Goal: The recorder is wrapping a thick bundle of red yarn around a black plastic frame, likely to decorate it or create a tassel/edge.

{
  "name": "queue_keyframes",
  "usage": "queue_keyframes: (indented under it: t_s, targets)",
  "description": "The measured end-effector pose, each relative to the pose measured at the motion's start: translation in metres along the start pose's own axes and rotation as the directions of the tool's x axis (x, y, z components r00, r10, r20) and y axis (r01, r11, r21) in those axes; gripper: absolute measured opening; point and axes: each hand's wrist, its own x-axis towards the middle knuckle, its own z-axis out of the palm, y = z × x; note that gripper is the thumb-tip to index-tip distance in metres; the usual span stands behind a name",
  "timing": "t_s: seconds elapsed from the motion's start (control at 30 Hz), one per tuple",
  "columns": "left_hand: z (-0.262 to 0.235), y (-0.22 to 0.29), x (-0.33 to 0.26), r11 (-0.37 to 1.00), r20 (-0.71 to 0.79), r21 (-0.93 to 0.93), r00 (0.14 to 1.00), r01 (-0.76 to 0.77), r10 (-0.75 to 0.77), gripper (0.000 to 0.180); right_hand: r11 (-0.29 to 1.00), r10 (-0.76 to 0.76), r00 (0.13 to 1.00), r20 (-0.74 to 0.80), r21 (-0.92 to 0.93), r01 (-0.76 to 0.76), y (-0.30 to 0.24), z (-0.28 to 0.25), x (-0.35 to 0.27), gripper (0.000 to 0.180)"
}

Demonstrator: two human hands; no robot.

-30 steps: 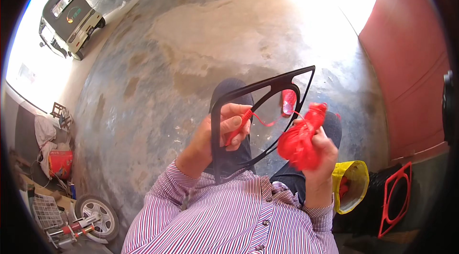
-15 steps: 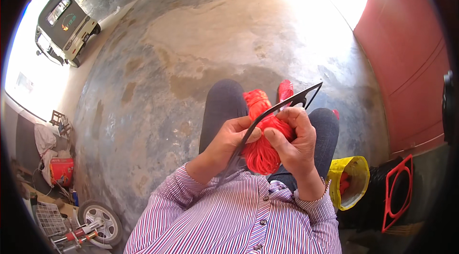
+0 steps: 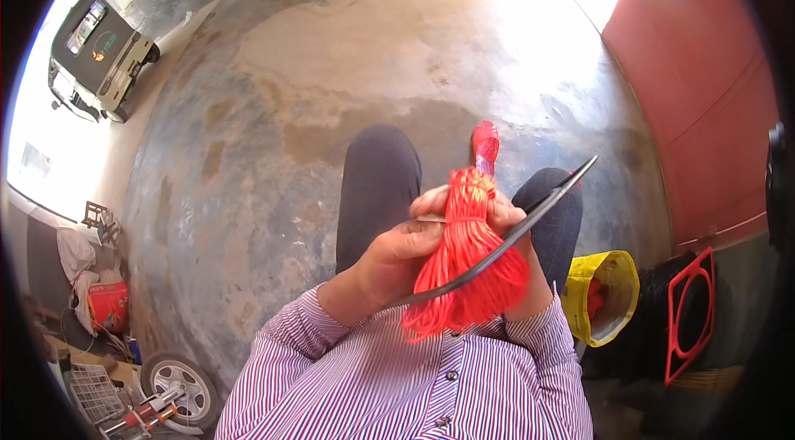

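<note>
A bundle of glossy red cord (image 3: 468, 237) hangs in front of me, bound round near its upper part, its lower strands fanning out. My left hand (image 3: 396, 251) grips its left side near the binding, thumb in front. Behind its right side, my right hand (image 3: 503, 211) holds it too, mostly hidden by the strands. Across the bundle's lower part and my right wrist runs a thin, dark curved piece (image 3: 548, 205), seen nearly edge-on; it looks like a frame. What holds that piece up is hidden.
By my right leg stands an upright yellow bag (image 3: 584, 299) with red things inside. Farther right is a red frame (image 3: 672, 324) against black material. At the left lie a spoked wheel (image 3: 178, 386), a wire basket (image 3: 98, 390) and a red box (image 3: 109, 307). A three-wheeled vehicle (image 3: 98, 50) stands far left.
The red bundle has turned upright and its strands spread wider at the bottom. My right hand has gone behind it. The dark piece has tilted and lies lower across the bundle.
</note>
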Motion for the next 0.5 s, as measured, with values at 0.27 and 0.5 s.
queue_keyframes:
  t_s: [0.27,0.5]
  targets:
    - [0.015,0.012,-0.006,0.925,-0.013,0.368,0.994,-0.093,0.106,0.088,0.932,-0.276,0.893,-0.355,0.130,0.340,0.008,-0.062,0.008,0.044]
    - [-0.006,0.022,-0.004,0.944,-0.071,0.322,0.992,-0.071,0.099,0.076,0.896,-0.389,0.920,-0.054,0.210,0.391,0.000,-0.076,-0.016,0.046]
